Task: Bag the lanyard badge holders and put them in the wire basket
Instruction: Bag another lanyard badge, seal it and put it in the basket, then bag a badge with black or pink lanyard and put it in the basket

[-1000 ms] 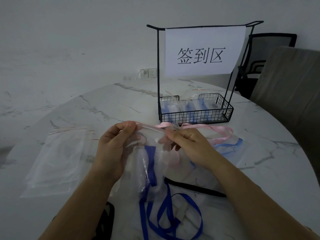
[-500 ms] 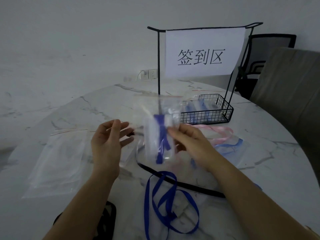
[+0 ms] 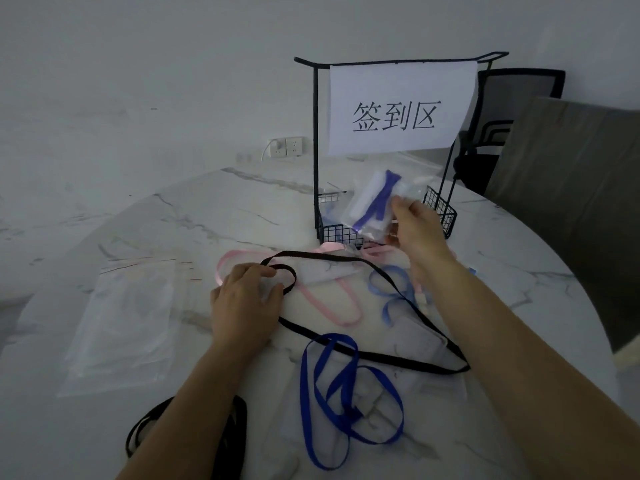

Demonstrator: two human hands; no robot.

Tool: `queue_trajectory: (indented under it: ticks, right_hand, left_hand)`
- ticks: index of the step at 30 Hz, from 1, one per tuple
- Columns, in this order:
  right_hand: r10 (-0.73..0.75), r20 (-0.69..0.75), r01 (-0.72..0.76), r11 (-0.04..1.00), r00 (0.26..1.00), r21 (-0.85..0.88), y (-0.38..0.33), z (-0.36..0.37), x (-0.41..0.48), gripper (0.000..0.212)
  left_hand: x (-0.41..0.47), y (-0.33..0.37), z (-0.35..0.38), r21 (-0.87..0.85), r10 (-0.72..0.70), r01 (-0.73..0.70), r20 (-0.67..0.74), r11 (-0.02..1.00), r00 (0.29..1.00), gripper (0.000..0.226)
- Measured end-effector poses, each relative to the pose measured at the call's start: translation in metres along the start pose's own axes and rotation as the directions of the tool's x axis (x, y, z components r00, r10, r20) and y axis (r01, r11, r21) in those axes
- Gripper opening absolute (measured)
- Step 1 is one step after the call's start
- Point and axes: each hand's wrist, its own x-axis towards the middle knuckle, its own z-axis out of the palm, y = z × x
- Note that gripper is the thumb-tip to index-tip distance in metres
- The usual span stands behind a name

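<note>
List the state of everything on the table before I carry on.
right hand: pinches the filled bag.
filled bag: tilted, held over the wire basket, not yet released.
wire basket: upright, some blue-and-clear items inside.
left hand: rests on the black lanyard; grip unclear.
black lanyard: loose, unbagged.
blue lanyard: loose, unbagged.
pink lanyard: loose, unbagged.
empty bags: flat pile, left.

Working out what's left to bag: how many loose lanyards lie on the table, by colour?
black lanyards: 2
dark blue lanyard: 1
light blue lanyard: 1
pink lanyard: 1, overlapping strands, maybe more
Total: 5
Not counted: the bagged lanyard held by the right hand.
</note>
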Motion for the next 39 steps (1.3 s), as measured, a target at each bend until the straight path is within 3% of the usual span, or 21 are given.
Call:
queue_trajectory:
  ticks: [4,9,12,16,21,24,27,28,30,33,36,39]
  right_hand:
    - [-0.084,0.003,0.082,0.97,0.996,-0.23,-0.016,0.008,0.037,0.024]
    - [-0.139,0.01,0.126,0.867,0.99,-0.482,-0.023,0.023,0.071,0.029]
    - [-0.096,0.065,0.116,0.793,0.993,-0.598,-0.022,0.035,0.079,0.035]
    - [0.075,0.204,0.109,0.642,0.976,-0.759,-0.012,0.054,0.081,0.029]
    - [0.165,0.197,0.087,0.514,0.966,-0.854,-0.01,0.061,0.085,0.023]
    - [0.123,0.183,0.114,0.43,0.975,-0.896,-0.006,0.067,0.076,0.023]
    - [-0.047,0.143,0.15,0.349,0.989,-0.925,-0.008,0.06,0.065,0.039]
    - [-0.114,0.135,0.167,0.353,0.984,-0.921,-0.012,0.055,0.06,0.047]
    - [-0.23,0.133,0.23,0.469,0.964,-0.853,-0.013,0.048,0.048,0.056]
    - [-0.368,0.21,0.403,0.595,0.906,-0.695,-0.009,0.039,0.019,0.03]
    - [-0.357,0.318,0.478,0.666,0.878,-0.573,0.003,0.034,-0.017,0.009]
    - [-0.319,0.383,0.485,0.717,0.867,-0.501,0.025,0.028,-0.047,0.007]
  left_hand:
    - [-0.005,0.009,-0.004,-0.12,-0.072,0.065,-0.053,0.991,0.996,0.024]
    - [-0.004,0.009,-0.003,-0.144,-0.109,0.102,-0.036,0.984,0.993,0.048]
    - [-0.005,0.006,-0.001,-0.05,-0.168,0.165,-0.039,0.985,0.985,0.051]
    - [-0.002,0.0,-0.001,0.098,-0.213,0.216,-0.042,0.971,0.976,0.05]
    - [0.002,-0.001,0.001,0.139,-0.207,0.21,-0.038,0.968,0.978,0.057]
    - [0.003,-0.005,0.001,0.124,-0.21,0.213,-0.033,0.969,0.977,0.057]
    - [0.005,-0.006,0.001,0.038,-0.241,0.241,-0.013,0.97,0.971,0.054]
    - [0.005,-0.004,0.0,0.001,-0.246,0.246,-0.008,0.969,0.969,0.053]
    - [0.006,-0.004,-0.003,-0.052,-0.263,0.263,0.005,0.963,0.965,0.052]
    - [0.008,-0.004,-0.005,-0.087,-0.283,0.283,0.02,0.955,0.959,0.05]
    - [0.008,-0.005,-0.01,-0.06,-0.268,0.271,0.06,0.961,0.962,0.051]
    - [0.01,-0.008,-0.016,-0.005,-0.229,0.233,0.18,0.972,0.957,0.064]
